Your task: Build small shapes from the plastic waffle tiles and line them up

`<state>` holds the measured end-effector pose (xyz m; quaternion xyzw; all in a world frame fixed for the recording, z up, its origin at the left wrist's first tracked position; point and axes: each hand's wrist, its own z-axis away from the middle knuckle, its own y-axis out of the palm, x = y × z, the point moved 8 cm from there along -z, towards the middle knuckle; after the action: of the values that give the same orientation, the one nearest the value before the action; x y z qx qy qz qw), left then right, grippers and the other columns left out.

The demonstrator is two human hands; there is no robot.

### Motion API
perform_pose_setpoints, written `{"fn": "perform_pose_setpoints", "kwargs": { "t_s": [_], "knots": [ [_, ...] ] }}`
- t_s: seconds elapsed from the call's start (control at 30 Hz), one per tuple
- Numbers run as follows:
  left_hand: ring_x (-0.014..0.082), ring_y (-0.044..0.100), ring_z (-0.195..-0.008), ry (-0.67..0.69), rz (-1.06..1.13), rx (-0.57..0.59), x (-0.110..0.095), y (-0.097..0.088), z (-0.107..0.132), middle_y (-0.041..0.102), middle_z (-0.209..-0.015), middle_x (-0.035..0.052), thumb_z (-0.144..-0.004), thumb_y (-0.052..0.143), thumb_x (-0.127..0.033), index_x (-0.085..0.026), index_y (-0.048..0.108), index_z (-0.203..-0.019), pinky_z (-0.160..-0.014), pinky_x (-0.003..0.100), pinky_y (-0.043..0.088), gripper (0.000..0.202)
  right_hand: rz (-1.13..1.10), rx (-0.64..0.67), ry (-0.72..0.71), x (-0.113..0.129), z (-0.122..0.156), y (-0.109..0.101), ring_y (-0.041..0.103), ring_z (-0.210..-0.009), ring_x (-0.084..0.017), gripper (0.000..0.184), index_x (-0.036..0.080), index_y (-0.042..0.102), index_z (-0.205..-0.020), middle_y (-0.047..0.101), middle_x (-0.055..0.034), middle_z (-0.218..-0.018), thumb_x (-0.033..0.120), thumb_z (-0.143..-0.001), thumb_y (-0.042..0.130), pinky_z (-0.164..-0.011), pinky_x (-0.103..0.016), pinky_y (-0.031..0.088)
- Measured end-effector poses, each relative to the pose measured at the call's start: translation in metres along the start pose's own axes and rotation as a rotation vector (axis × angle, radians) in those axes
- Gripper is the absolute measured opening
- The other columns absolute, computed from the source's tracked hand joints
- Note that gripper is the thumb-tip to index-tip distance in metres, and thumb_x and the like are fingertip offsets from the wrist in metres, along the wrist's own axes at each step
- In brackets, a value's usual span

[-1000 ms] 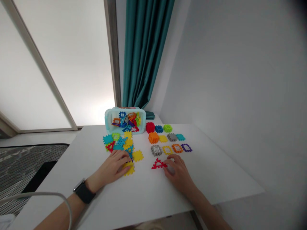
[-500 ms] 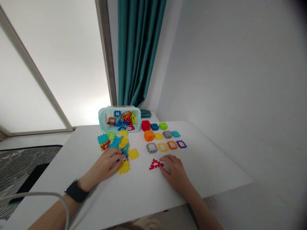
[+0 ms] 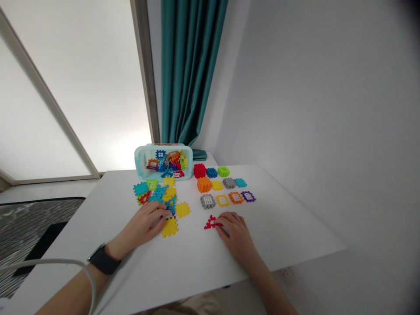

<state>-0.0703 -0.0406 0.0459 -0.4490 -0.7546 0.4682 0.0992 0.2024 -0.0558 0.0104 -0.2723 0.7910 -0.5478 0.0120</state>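
My right hand (image 3: 235,232) pinches a red toothed building piece (image 3: 218,224) between thumb and fingers. Beside it, partly overlapped, a red triangular piece with a hole (image 3: 209,223) lies on the white table. My left hand (image 3: 149,220) has its thumb and fingers closed on a purple window-frame piece (image 3: 170,215), mostly covered by the fingertips. Around that hand are a yellow square piece (image 3: 169,228), another yellow square (image 3: 183,210) and a heap of blue pieces (image 3: 159,192) mixed with green, yellow and red ones.
A light-blue bin (image 3: 140,162) lies on its side at the back, with mixed pieces inside. To its right are sorted rows, including a red stack (image 3: 199,170), an orange stack (image 3: 204,185) and a grey window stack (image 3: 208,201). A white cable (image 3: 49,261) crosses the lower left.
My right hand has shifted slightly left, bringing the red piece in its fingers over the red triangle. My left hand stays at the purple piece, almost still.
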Motion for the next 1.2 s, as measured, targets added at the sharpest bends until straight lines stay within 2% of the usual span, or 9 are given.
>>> {"fn": "perform_pose_setpoints", "kwargs": {
  "t_s": [0.7, 1.03, 1.2],
  "knots": [
    [0.0213, 0.066, -0.097, -0.022, -0.009, 0.011, 0.0009, 0.0004, 0.0002, 0.069, -0.106, 0.0100, -0.098, 0.049, -0.021, -0.021, 0.068, -0.109, -0.085, 0.034, 0.056, 0.022, 0.000, 0.000, 0.010, 0.0005, -0.0013, -0.0008, 0.063, -0.101, -0.025, 0.012, 0.026, 0.069, -0.096, 0.072, -0.0040, -0.103, 0.017, -0.092, 0.061, -0.089, -0.041, 0.046],
    [0.0205, 0.066, -0.096, -0.020, 0.005, 0.001, -0.0007, -0.0022, -0.0006, 0.069, -0.104, 0.0097, -0.099, 0.047, -0.021, -0.021, 0.069, -0.107, -0.084, 0.032, 0.056, 0.023, -0.021, -0.051, 0.038, -0.0019, 0.0013, -0.0033, 0.063, -0.109, -0.026, 0.023, 0.025, 0.064, -0.114, 0.069, -0.0081, -0.116, 0.020, -0.092, 0.061, -0.094, -0.042, 0.047],
    [0.0201, 0.066, -0.095, -0.022, 0.002, 0.009, -0.0004, -0.0035, -0.0001, 0.069, -0.104, 0.0096, -0.099, 0.047, -0.020, -0.021, 0.068, -0.105, -0.083, 0.031, 0.056, 0.022, -0.016, -0.004, 0.017, -0.0005, -0.0001, -0.0006, 0.064, -0.106, -0.025, 0.019, 0.027, 0.067, -0.108, 0.072, -0.0055, -0.112, 0.018, -0.093, 0.059, -0.092, -0.042, 0.046]
  ]
}}
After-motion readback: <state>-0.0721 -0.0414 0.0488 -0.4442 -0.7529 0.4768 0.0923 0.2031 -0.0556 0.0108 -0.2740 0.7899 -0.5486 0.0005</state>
